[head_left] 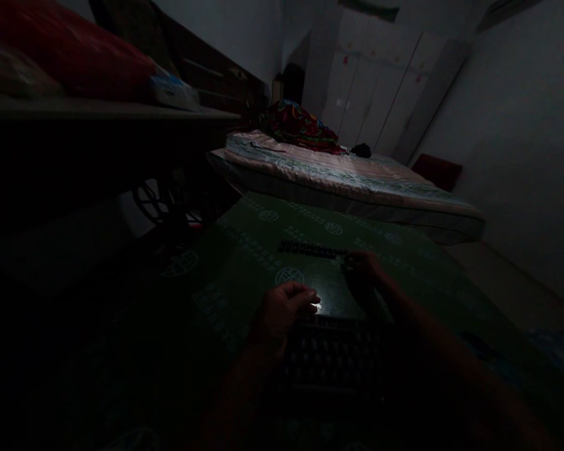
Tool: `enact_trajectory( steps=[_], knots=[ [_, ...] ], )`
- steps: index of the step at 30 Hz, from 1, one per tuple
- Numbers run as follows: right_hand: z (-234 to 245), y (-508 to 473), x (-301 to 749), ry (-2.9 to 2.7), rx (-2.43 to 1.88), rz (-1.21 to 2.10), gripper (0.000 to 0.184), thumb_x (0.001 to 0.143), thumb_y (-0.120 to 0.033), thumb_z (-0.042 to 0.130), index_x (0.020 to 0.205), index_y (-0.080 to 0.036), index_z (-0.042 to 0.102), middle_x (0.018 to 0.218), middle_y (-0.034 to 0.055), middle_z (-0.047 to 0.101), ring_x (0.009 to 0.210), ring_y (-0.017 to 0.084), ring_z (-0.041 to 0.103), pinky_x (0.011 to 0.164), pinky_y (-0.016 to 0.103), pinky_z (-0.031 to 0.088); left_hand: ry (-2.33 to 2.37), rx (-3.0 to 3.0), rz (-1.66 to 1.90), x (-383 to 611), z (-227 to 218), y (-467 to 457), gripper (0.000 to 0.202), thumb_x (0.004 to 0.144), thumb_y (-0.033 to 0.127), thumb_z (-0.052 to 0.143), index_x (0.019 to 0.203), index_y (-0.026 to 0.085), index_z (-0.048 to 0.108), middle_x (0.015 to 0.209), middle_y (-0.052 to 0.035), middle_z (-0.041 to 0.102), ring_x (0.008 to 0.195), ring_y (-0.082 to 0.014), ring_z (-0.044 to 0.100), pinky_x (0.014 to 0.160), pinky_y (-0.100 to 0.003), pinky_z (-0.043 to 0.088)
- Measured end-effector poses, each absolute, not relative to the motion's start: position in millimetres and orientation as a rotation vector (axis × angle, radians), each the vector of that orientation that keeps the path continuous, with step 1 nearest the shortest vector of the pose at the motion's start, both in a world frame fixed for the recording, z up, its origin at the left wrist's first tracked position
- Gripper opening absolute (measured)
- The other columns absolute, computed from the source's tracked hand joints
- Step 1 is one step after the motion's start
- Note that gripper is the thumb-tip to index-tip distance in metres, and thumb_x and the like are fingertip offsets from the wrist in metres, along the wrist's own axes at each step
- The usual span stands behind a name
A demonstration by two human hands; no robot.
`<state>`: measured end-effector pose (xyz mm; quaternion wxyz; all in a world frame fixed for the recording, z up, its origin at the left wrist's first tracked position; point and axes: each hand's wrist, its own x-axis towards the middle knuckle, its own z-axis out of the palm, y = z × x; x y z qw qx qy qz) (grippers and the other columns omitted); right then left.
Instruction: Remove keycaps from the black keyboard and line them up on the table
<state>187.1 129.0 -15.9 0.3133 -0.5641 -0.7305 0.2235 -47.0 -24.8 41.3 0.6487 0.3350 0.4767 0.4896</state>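
The room is very dark. My left hand (282, 310) hovers with curled fingers over the far edge of a dark tray of small pieces (333, 360) on a green mat (244, 250) printed with globe marks. My right hand (360, 269) reaches farther out, fingers pinched at the right end of a row of small dark pieces (310, 249) lined up on the mat. What the fingers hold is too small and dim to name.
A mattress with a striped sheet (343, 178) lies beyond the mat, a bright crumpled cloth (301, 125) on it. A dark table (108, 113) with red bundles stands at left, a wheel under it. White wardrobe doors (380, 94) stand behind.
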Motion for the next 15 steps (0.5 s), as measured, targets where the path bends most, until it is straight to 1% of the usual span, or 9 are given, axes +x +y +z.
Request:
enact_trajectory(
  steps=[2, 6, 10, 15],
  knots=[
    [-24, 135, 185, -1.942, -1.510, 0.584, 0.021, 0.066, -0.022, 0.053, 0.078, -0.014, 0.069, 0.067, 0.0020, 0.065, 0.058, 0.013, 0.057, 0.052, 0.020, 0.041, 1.098, 0.790, 1.101, -47, 39, -25, 0.017, 0.063, 0.026, 0.065, 0.070, 0.013, 0.058, 0.064, -0.0014, 0.064, 0.051, -0.0077, 0.055, 0.048, -0.018, 0.039],
    [-32, 145, 182, -1.977, -1.576, 0.572, 0.023, 0.067, -0.024, 0.052, 0.078, -0.015, 0.069, 0.063, 0.0006, 0.065, 0.058, 0.013, 0.057, 0.050, 0.018, 0.039, 1.134, 0.803, 1.086, -46, 38, -25, 0.018, 0.061, 0.026, 0.066, 0.070, 0.013, 0.059, 0.064, -0.0020, 0.065, 0.051, -0.0081, 0.055, 0.051, -0.019, 0.039],
    [-31, 153, 183, -2.013, -1.623, 0.561, 0.025, 0.067, -0.025, 0.053, 0.083, -0.016, 0.070, 0.069, 0.0007, 0.067, 0.063, 0.015, 0.059, 0.051, 0.018, 0.040, 1.154, 0.817, 1.054, -44, 41, -26, 0.018, 0.060, 0.026, 0.066, 0.069, 0.012, 0.059, 0.065, -0.0036, 0.066, 0.052, -0.0102, 0.057, 0.054, -0.022, 0.041],
    [-30, 157, 182, -2.019, -1.668, 0.530, 0.028, 0.067, -0.026, 0.055, 0.089, -0.017, 0.070, 0.075, 0.0007, 0.068, 0.068, 0.017, 0.061, 0.054, 0.019, 0.042, 1.170, 0.811, 1.053, -41, 44, -27, 0.016, 0.060, 0.026, 0.065, 0.067, 0.012, 0.058, 0.063, -0.0030, 0.065, 0.050, -0.0095, 0.055, 0.051, -0.021, 0.040]
  ],
)
